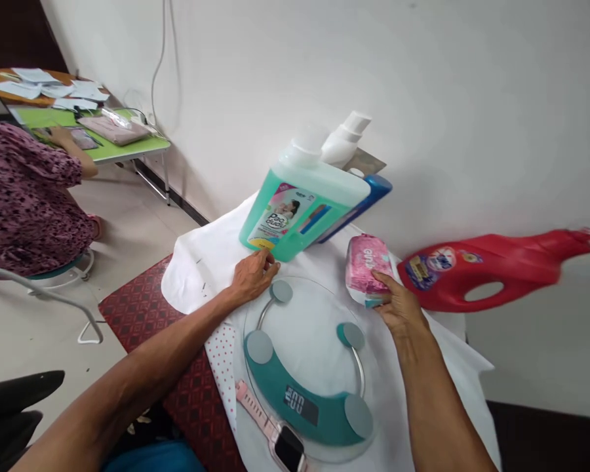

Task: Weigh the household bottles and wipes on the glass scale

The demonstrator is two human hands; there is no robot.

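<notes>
A round glass scale [307,367] with a teal base and a digital display lies on a white cloth [201,269] in front of me. My right hand [398,308] is closed around a pink packet [366,267] just beyond the scale's right edge. My left hand [253,274] rests on the cloth at the foot of a large green bottle [299,210], fingertips touching its base, fingers loosely bent and holding nothing. Behind the green bottle stand a blue bottle [368,196] and a white spray bottle [344,141].
A red detergent jug [482,269] lies on its side at the right by the wall. A pink smartwatch [280,436] lies near the scale's front edge. At the far left a person in a patterned top [24,196] sits at a green table [122,151] with papers.
</notes>
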